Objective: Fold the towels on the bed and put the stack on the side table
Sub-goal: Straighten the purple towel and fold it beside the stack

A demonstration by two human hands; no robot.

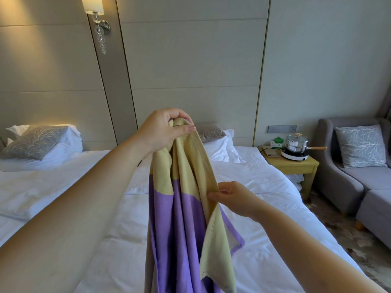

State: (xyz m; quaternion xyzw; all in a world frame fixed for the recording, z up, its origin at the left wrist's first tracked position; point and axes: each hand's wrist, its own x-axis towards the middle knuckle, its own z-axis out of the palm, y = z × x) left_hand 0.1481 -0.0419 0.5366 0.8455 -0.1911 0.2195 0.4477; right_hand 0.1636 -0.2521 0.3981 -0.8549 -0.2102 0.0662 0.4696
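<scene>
- Wall lamp (94, 8): mounted on the panelled wall at upper left, lit.
- Far bed (42, 187): white sheets. A grey cushion (35, 142) leans on a white pillow at its head.
- Left hand (163, 132): raised at centre. Fingers and thumb are curled round the bunched top end of the towel.
- Towel (182, 218): yellow upper band, purple below, purple trim on the edge.
  - Position: it hangs in the air over the near bed.
  - Long axis: vertical. The top end is gathered in the left hand and the lower end runs out of the bottom of the view.
  - Contact between the lower end and the bed cannot be determined.
- Right hand (234, 197): lower than the left hand and to its right. Thumb and fingertips pinch the towel's yellow side edge, partway down the hanging length.
- Near bed (270, 187): white, beneath and behind the towel. A pillow lies at its head, partly hidden by the towel.
- Side table (296, 168): yellow wood, between the near bed and the sofa.
- Pot (296, 142): steel, lid on, wooden handle pointing right. It sits on a white hotplate (294, 156) on the side table. Contents are hidden by the lid.
- Box (276, 142): green and white, on the side table just left of the pot.
- Sofa (349, 187): grey, at far right. A patterned sofa pillow (360, 146) stands against its back.
</scene>
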